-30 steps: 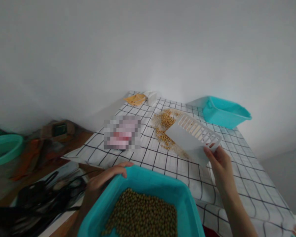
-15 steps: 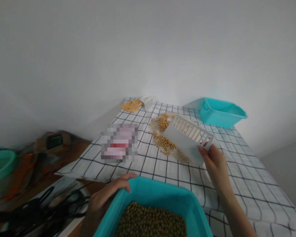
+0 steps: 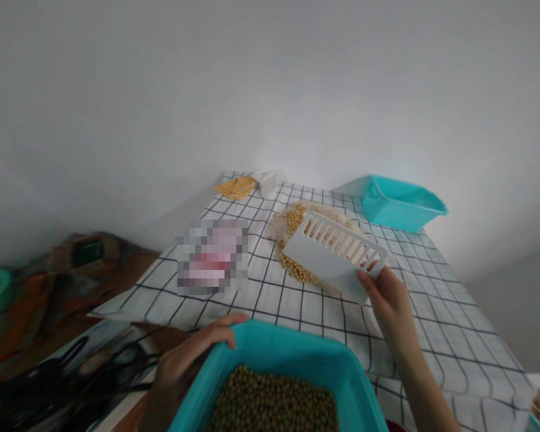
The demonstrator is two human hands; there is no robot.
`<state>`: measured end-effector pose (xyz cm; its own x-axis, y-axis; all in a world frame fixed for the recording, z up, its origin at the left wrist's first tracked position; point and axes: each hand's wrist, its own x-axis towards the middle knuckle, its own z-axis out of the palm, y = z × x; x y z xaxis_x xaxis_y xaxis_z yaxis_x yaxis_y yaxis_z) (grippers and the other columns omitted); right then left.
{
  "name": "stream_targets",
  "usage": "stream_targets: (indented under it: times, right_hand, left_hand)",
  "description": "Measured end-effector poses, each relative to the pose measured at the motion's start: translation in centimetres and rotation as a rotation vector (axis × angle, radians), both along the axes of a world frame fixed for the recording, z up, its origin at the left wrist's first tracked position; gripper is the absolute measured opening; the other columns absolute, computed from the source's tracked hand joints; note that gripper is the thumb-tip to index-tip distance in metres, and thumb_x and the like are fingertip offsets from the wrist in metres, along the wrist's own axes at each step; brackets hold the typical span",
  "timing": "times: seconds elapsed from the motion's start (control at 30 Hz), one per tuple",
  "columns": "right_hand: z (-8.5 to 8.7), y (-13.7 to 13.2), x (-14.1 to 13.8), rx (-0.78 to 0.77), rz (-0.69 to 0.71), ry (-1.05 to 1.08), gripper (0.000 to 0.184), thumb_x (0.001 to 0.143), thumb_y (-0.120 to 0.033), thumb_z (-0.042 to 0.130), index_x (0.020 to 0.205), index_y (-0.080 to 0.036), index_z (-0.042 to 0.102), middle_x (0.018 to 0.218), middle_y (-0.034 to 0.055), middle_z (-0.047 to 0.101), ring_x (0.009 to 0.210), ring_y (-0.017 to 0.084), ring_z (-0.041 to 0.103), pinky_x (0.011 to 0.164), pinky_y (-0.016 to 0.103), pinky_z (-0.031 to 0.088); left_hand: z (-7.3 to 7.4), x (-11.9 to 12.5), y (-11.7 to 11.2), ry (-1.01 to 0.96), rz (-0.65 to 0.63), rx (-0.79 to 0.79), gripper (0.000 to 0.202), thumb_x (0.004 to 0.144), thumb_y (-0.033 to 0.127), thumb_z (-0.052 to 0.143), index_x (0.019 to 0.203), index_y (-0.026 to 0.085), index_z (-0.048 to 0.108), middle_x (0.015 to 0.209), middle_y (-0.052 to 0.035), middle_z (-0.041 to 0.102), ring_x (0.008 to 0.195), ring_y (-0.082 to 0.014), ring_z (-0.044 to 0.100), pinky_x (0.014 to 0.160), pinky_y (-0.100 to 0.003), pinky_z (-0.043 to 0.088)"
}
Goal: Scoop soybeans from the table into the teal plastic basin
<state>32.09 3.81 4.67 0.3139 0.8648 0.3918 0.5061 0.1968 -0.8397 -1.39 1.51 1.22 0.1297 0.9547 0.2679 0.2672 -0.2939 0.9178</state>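
Note:
My right hand [image 3: 390, 300] is closed on the right end of a white slotted plastic panel [image 3: 326, 264], which has a row of slots along its upper edge. The panel is held tilted over a pile of yellow soybeans [image 3: 297, 219] and paler grains [image 3: 335, 217] on the checked cloth, hiding part of them. My left hand [image 3: 198, 348] grips the left corner rim of a teal tub [image 3: 297, 346] close to me. Dark green-brown beans [image 3: 274, 399] cover the bottom of that tub.
A second teal tub [image 3: 400, 207] stands at the back right of the checked cloth [image 3: 261, 300]. Yellow cloth [image 3: 236, 187] and a white bag [image 3: 266, 182] lie at the back left. A blurred pink packet [image 3: 216, 258] is on the left. Cables [image 3: 94, 372] clutter the lower left.
The panel in my right hand has shifted a little left and covers more of the soybeans. My left hand stays on the tub's rim. The view has moved slightly.

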Motion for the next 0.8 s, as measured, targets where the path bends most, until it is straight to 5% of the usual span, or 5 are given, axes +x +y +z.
stream_targets:
  times: [0.17, 0.5, 0.8]
  right_hand:
    - [0.1, 0.1, -0.3, -0.002, -0.036, -0.001, 0.029, 0.091, -0.045, 0.062, 0.102, -0.019, 0.068, 0.088, 0.0082, 0.075, 0.083, 0.027, 0.07, 0.07, 0.034, 0.054]
    - [0.3, -0.2, -0.8, -0.021, 0.047, -0.055, 0.033, 0.091, -0.051, 0.06, 0.101, -0.022, 0.071, 0.069, 0.0054, 0.072, 0.076, 0.028, 0.071, 0.061, 0.034, 0.056]
    - [0.3, -0.3, -1.0, -0.004, -0.029, -0.039, 0.03, 0.092, -0.046, 0.06, 0.104, -0.02, 0.068, 0.091, 0.01, 0.076, 0.088, 0.029, 0.071, 0.072, 0.037, 0.055]
  left_hand:
    - [0.2, 0.1, -0.2, -0.011, 0.022, 0.002, 0.017, 0.083, 0.027, 0.056, 0.083, 0.026, 0.073, 0.11, -0.0024, 0.08, 0.102, -0.0211, 0.074, 0.085, -0.022, 0.055]
    - [-0.5, -0.3, 0.2, 0.017, -0.009, -0.026, 0.022, 0.086, 0.032, 0.052, 0.082, 0.028, 0.073, 0.115, -0.0022, 0.079, 0.103, -0.0224, 0.074, 0.082, -0.023, 0.056]
    - [-0.5, -0.5, 0.2, -0.011, -0.029, -0.066, 0.019, 0.086, 0.033, 0.056, 0.084, 0.026, 0.074, 0.117, -0.0026, 0.078, 0.106, -0.0211, 0.072, 0.088, -0.022, 0.054]
